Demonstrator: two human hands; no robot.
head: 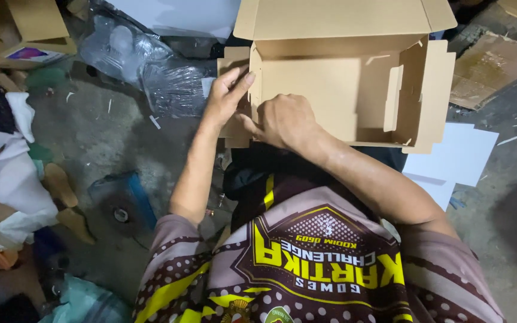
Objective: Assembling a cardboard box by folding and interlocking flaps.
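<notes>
Both hands on the open box [336, 90], which sits on the lap w/ lid flap up. Left hand [225, 96] pinches the box's left side flap – thumb inside, fingers outside. Right hand [282, 122] presses that same corner, fingers curled. Clear plastic bags [145, 66] lie on the floor just left.

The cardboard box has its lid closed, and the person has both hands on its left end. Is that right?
Not quite. The head view shows the cardboard box with its lid folded up and open, so you can see inside it. The rest is right: the left hand and the right hand are both on its left end.
</notes>
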